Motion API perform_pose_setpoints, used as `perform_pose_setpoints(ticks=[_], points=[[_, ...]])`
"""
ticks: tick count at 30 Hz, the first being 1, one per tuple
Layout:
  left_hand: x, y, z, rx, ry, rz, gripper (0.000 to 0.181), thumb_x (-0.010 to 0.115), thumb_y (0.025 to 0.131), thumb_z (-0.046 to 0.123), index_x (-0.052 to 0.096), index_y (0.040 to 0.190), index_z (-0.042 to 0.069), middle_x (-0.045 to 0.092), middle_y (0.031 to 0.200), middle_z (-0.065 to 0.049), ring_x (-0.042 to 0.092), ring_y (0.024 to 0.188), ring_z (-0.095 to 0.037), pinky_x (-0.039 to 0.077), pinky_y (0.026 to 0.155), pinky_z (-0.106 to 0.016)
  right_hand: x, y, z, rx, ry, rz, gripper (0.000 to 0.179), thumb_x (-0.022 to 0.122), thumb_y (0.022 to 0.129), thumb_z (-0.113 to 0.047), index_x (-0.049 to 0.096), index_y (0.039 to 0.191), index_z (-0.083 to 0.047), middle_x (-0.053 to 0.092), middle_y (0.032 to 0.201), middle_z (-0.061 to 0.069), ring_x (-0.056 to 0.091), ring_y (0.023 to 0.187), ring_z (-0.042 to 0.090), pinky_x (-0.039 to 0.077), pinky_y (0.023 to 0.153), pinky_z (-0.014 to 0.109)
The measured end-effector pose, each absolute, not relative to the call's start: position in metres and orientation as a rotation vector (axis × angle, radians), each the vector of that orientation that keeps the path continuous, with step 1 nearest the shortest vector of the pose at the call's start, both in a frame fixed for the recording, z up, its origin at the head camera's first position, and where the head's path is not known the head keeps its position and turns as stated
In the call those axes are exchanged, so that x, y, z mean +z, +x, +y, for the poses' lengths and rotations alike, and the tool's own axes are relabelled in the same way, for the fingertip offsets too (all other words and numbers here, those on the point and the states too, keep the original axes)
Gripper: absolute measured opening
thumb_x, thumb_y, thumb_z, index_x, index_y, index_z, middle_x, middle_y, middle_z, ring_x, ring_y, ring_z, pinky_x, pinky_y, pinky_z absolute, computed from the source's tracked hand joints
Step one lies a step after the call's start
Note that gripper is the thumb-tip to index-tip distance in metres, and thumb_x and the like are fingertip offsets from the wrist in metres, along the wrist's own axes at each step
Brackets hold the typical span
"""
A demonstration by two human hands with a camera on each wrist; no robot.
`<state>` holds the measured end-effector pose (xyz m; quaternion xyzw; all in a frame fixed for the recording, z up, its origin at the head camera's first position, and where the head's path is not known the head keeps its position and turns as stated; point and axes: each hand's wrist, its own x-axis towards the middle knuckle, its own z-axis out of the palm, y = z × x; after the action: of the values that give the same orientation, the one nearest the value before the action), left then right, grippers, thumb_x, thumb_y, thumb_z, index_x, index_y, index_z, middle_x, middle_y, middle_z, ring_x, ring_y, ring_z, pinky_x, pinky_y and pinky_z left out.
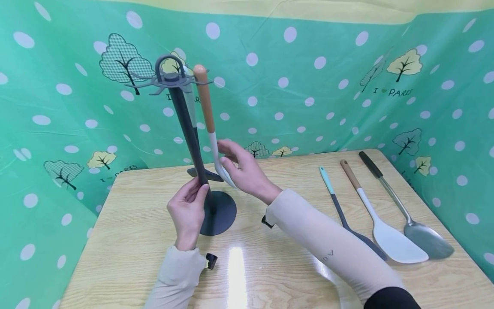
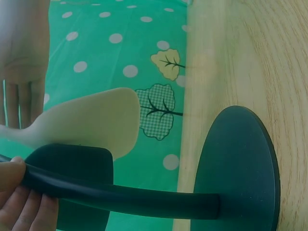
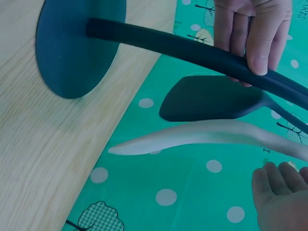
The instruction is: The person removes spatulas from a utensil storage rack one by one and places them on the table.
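Note:
A dark utensil stand (image 1: 187, 122) with a round base and a ring of hooks stands upright on the table. My left hand (image 1: 188, 209) pinches its pole low down, between thumb and fingers. From the hooks hangs a white spatula (image 1: 206, 103) with a wooden handle; its white blade (image 2: 96, 120) faces the left wrist camera. Beside it hangs a dark turner (image 3: 207, 98) with a pale handle, partly behind the pole. My right hand (image 1: 247, 171) is by the white spatula's lower part, fingers loosely bent and not wrapped around it. Whether they touch it I cannot tell.
To the right on the wooden table (image 1: 131, 223) lie a dark turner with a mint handle (image 1: 339, 210), a white turner with a brown handle (image 1: 393, 240) and a metal turner with a black handle (image 1: 424, 240). A green dotted curtain (image 1: 270, 56) hangs around the table.

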<state>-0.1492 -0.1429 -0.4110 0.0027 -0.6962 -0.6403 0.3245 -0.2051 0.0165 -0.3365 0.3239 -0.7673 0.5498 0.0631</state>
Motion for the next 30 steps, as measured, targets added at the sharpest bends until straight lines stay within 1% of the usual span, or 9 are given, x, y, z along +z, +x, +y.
perform_pose_setpoints(ticks=[4,7,10,14,18,21,26,30], points=[[-0.399,-0.142,-0.139,-1.671,-0.002,-1.824,0.028,0.075,0.080,-0.002,0.070,0.108,-0.004,0.071,0.099,-0.018,0.070,0.085,-0.026,0.056,0.076,-0.022,-0.320,-0.194,0.012,1.758,1.007,-2.297,0.040,0.045,0.100,-0.001,0.041,0.140,-0.001,0.053,0.133,0.016,0.051,0.124,0.023,0.041,0.105,0.039],[-0.393,-0.140,-0.137,-1.660,-0.016,-1.825,0.028,0.074,0.080,-0.003,0.070,0.108,-0.005,0.070,0.099,-0.021,0.070,0.085,-0.026,0.056,0.076,-0.022,-0.312,-0.188,0.010,1.799,0.978,-2.291,0.038,0.045,0.099,0.000,0.043,0.137,0.002,0.055,0.127,0.018,0.054,0.118,0.026,0.044,0.101,0.038],[-0.392,-0.140,-0.136,-1.650,-0.029,-1.827,0.027,0.074,0.081,-0.002,0.070,0.108,-0.005,0.070,0.099,-0.023,0.070,0.085,-0.023,0.055,0.076,-0.020,-0.309,-0.187,0.009,1.838,0.936,-2.280,0.036,0.046,0.098,0.000,0.045,0.134,0.003,0.058,0.121,0.017,0.057,0.111,0.024,0.048,0.096,0.035],[-0.391,-0.140,-0.135,-1.641,-0.044,-1.825,0.027,0.073,0.080,-0.003,0.070,0.107,-0.006,0.069,0.098,-0.024,0.070,0.085,-0.024,0.055,0.076,-0.020,-0.311,-0.188,0.007,1.866,0.884,-2.270,0.033,0.048,0.098,0.000,0.048,0.131,0.002,0.061,0.114,0.014,0.060,0.105,0.023,0.049,0.092,0.032],[-0.389,-0.138,-0.135,-1.633,-0.047,-1.829,0.026,0.073,0.080,-0.005,0.069,0.106,-0.007,0.070,0.098,-0.022,0.070,0.085,-0.028,0.056,0.077,-0.023,-0.311,-0.188,0.007,1.873,0.852,-2.265,0.032,0.050,0.098,0.000,0.050,0.129,0.002,0.063,0.111,0.015,0.061,0.103,0.027,0.050,0.090,0.032],[-0.388,-0.138,-0.136,-1.632,-0.044,-1.830,0.026,0.073,0.081,-0.005,0.069,0.106,-0.008,0.070,0.098,-0.021,0.070,0.086,-0.029,0.056,0.077,-0.024,-0.317,-0.193,0.007,1.867,0.847,-2.253,0.030,0.052,0.098,-0.004,0.053,0.128,-0.001,0.064,0.107,0.013,0.062,0.099,0.025,0.051,0.087,0.031],[-0.392,-0.139,-0.137,-1.639,-0.045,-1.821,0.027,0.073,0.081,-0.003,0.070,0.107,-0.005,0.070,0.098,-0.023,0.070,0.084,-0.022,0.055,0.076,-0.020,-0.337,-0.207,0.007,1.845,0.850,-2.238,0.024,0.055,0.098,-0.012,0.058,0.122,-0.009,0.065,0.101,0.007,0.062,0.091,0.013,0.053,0.083,0.029],[-0.394,-0.140,-0.137,-1.635,-0.047,-1.822,0.027,0.073,0.080,-0.003,0.070,0.107,-0.005,0.069,0.099,-0.023,0.070,0.084,-0.021,0.055,0.076,-0.019,-0.336,-0.205,0.008,1.816,0.843,-2.256,0.019,0.055,0.098,-0.013,0.061,0.115,-0.009,0.065,0.099,0.007,0.063,0.089,0.017,0.053,0.080,0.029]])
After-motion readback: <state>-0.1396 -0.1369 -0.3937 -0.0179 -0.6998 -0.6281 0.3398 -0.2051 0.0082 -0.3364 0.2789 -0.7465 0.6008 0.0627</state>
